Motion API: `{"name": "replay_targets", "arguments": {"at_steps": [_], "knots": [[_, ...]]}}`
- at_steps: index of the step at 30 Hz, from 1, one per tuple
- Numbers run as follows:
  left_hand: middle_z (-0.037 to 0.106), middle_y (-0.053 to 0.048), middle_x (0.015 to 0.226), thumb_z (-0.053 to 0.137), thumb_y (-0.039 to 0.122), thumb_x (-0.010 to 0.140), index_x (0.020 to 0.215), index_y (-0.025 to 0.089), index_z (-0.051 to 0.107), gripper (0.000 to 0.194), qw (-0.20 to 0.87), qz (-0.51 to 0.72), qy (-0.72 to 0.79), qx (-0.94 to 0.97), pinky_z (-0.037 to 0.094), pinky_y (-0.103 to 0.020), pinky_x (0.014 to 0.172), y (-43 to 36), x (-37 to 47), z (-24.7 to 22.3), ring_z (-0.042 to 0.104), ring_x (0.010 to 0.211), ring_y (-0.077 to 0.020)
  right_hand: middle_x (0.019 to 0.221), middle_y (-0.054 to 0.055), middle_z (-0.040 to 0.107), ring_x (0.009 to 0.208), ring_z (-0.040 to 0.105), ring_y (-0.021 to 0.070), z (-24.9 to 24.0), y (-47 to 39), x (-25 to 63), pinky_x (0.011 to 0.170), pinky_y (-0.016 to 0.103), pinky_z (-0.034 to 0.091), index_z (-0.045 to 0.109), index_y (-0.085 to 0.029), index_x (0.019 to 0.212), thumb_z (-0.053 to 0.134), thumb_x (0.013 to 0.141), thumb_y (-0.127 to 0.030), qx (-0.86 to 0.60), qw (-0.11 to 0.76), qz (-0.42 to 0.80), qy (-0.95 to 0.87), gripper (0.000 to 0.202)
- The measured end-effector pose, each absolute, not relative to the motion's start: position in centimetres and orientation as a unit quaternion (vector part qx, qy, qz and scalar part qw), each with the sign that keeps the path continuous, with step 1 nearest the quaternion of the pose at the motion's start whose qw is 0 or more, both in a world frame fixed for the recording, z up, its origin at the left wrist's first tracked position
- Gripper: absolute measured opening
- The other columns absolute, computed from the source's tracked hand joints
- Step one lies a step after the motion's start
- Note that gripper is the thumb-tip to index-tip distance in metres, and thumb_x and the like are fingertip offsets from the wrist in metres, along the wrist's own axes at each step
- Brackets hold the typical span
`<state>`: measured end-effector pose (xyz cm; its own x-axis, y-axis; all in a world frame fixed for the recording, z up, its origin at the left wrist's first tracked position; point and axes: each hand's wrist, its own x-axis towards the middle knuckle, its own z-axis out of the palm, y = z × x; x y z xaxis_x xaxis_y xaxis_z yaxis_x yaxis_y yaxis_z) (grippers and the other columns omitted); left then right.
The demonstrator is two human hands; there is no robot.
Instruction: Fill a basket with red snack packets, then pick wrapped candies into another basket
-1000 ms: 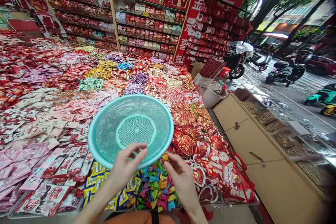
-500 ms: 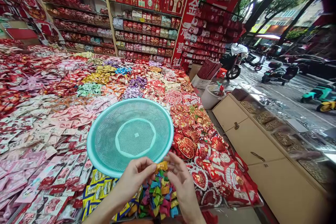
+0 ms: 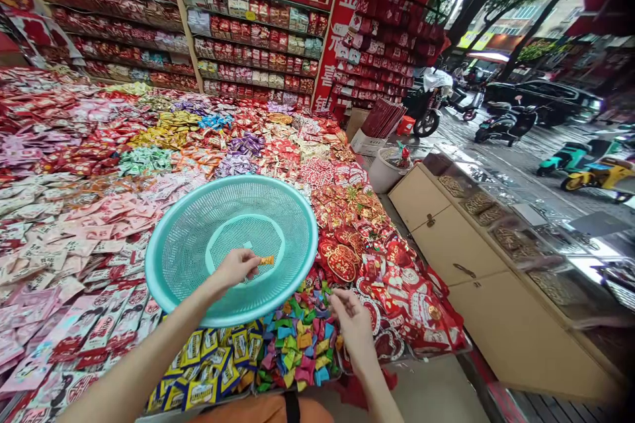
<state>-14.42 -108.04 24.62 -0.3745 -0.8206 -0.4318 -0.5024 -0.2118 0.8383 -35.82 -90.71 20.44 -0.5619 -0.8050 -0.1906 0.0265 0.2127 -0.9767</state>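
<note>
Over the turquoise mesh basket (image 3: 159,277), my left hand (image 3: 237,268) pinches a small orange-wrapped candy (image 3: 266,260) by one end. No other item shows inside the basket. My right hand (image 3: 351,314) hovers at the right edge of a pile of small colourful wrapped candies (image 3: 302,342), its fingers bent and apart, with nothing visible in them. Yellow and blue packets (image 3: 202,391) lie left of that pile, below the basket. Red heart and round packets (image 3: 342,261) spread to the right of the basket.
Pink and white packets (image 3: 106,215) cover the left side. Shelves of red goods (image 3: 258,33) stand behind. At the right are a white bucket (image 3: 385,172), a tan cabinet (image 3: 476,277) with trays of nuts on top, and parked scooters (image 3: 508,122) on the street.
My left hand has moved up and left over the basket with the orange candy. My right hand has parted from it and shifted slightly right. The view has also shifted.
</note>
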Motion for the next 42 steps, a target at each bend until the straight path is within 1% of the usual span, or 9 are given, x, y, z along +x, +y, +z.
{"name": "replay_targets", "arguments": {"at_steps": [7, 13, 18, 21, 24, 33, 36, 39, 42], "knots": [[0.059, 0.003, 0.07, 0.056, 0.034, 0.089, 0.081, 0.013, 0.06, 0.022, -0.039, -0.534, -0.638, 0.553, 0.047, -0.024, 0.052, -109.1, -15.5, 21.5, 0.053, 0.055, -0.0081, 0.091, 0.009, 0.07, 0.083, 0.064, 0.0232, 16.3, -90.6, -36.2, 0.078, 0.037, 0.05, 0.068, -0.019, 0.089, 0.054, 0.082, -0.039, -0.422, 0.291, -0.445, 0.735, 0.026], [0.063, -0.001, 0.083, 0.055, 0.035, 0.09, 0.096, 0.013, 0.06, 0.023, -0.095, -0.52, -0.628, 0.571, 0.051, -0.027, 0.058, -110.4, -16.2, 22.1, 0.059, 0.064, -0.0107, 0.089, 0.007, 0.067, 0.087, 0.061, 0.0227, 15.2, -92.5, -35.5, 0.078, 0.035, 0.048, 0.067, -0.021, 0.089, 0.051, 0.084, -0.025, -0.513, 0.23, -0.375, 0.737, 0.017], [0.061, 0.002, 0.07, 0.056, 0.036, 0.089, 0.082, 0.013, 0.06, 0.024, -0.12, -0.522, -0.619, 0.574, 0.047, -0.024, 0.052, -110.3, -16.0, 21.8, 0.055, 0.054, -0.0086, 0.09, 0.008, 0.061, 0.09, 0.059, 0.0257, 14.7, -93.1, -35.4, 0.08, 0.037, 0.048, 0.069, -0.022, 0.083, 0.056, 0.08, -0.02, -0.544, 0.212, -0.325, 0.744, 0.013], [0.06, 0.001, 0.054, 0.061, 0.039, 0.081, 0.061, 0.015, 0.055, 0.032, -0.089, -0.517, -0.639, 0.562, 0.039, -0.024, 0.045, -110.2, -14.9, 22.6, 0.053, 0.045, -0.0109, 0.091, 0.01, 0.059, 0.091, 0.058, 0.0274, 14.6, -93.3, -35.3, 0.08, 0.039, 0.048, 0.069, -0.022, 0.088, 0.057, 0.08, -0.02, -0.564, 0.198, -0.274, 0.753, 0.015], [0.061, -0.004, 0.049, 0.061, 0.046, 0.073, 0.054, 0.018, 0.051, 0.035, -0.019, -0.505, -0.668, 0.545, 0.033, -0.025, 0.043, -109.7, -13.7, 24.1, 0.054, 0.044, -0.0153, 0.09, 0.01, 0.058, 0.091, 0.058, 0.0285, 14.8, -93.6, -35.2, 0.08, 0.039, 0.048, 0.069, -0.021, 0.088, 0.06, 0.077, -0.019, -0.58, 0.201, -0.236, 0.754, 0.014], [0.063, -0.003, 0.062, 0.046, 0.047, 0.082, 0.071, 0.018, 0.063, 0.036, 0.157, -0.441, -0.722, 0.51, 0.033, -0.027, 0.055, -104.0, -14.1, 26.5, 0.055, 0.06, -0.0181, 0.09, 0.007, 0.064, 0.089, 0.058, 0.0255, 15.5, -93.5, -34.9, 0.08, 0.037, 0.045, 0.06, -0.02, 0.085, 0.055, 0.082, -0.024, -0.567, 0.233, -0.296, 0.732, 0.007], [0.066, -0.004, 0.07, 0.046, 0.044, 0.085, 0.079, 0.018, 0.065, 0.033, 0.178, -0.424, -0.726, 0.512, 0.035, -0.028, 0.06, -102.8, -14.3, 26.6, 0.057, 0.067, -0.0195, 0.086, 0.006, 0.065, 0.078, 0.058, 0.0228, 16.2, -93.0, -35.3, 0.073, 0.035, 0.045, 0.06, -0.02, 0.086, 0.055, 0.084, -0.03, -0.55, 0.245, -0.316, 0.733, 0.011], [0.07, -0.006, 0.086, 0.045, 0.043, 0.087, 0.092, 0.019, 0.066, 0.032, 0.213, -0.426, -0.724, 0.499, 0.039, -0.029, 0.068, -102.2, -14.6, 27.3, 0.061, 0.081, -0.0215, 0.081, 0.003, 0.062, 0.068, 0.054, 0.0188, 18.7, -92.3, -35.6, 0.067, 0.032, 0.044, 0.06, -0.02, 0.088, 0.055, 0.085, -0.037, -0.541, 0.243, -0.345, 0.728, 0.018], [0.069, -0.005, 0.09, 0.046, 0.043, 0.088, 0.095, 0.019, 0.066, 0.033, 0.246, -0.482, -0.71, 0.451, 0.041, -0.029, 0.072, -101.6, -15.5, 28.8, 0.06, 0.085, -0.0206, 0.083, 0.003, 0.061, 0.074, 0.055, 0.0184, 22.6, -91.8, -35.3, 0.071, 0.031, 0.044, 0.06, -0.021, 0.092, 0.055, 0.086, -0.038, -0.555, 0.23, -0.373, 0.707, 0.018]]}}
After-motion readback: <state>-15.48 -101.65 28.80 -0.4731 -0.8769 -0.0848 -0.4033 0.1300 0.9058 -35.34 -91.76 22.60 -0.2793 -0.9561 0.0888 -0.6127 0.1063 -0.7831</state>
